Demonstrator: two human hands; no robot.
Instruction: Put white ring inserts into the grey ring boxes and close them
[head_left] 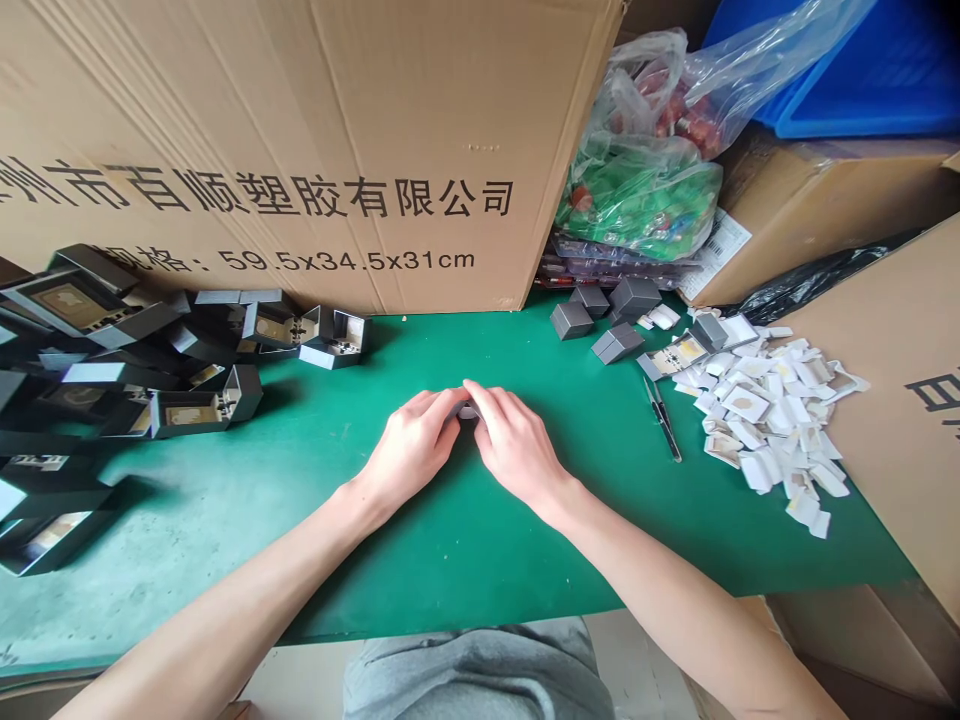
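Both hands meet at the middle of the green tabletop (450,560), fingers curled round a small grey box (452,411). Only a grey edge and a pale bit of the box show between the fingers; the rest is covered. My left hand (412,440) grips it from the left, thumb toward the centre. From the other side my right hand (519,445) closes over it, with the index finger laid across the top. Similar dark boxes (202,412) stand with lids up at the left, several of them piled together.
A large carton (315,100) walls off the back. At right lie closed grey boxes (618,342), an opened box (679,352), tweezers (661,418) and a heap of white pieces (757,410). Plastic bags (637,190) and a blue bin (862,90) are behind them.
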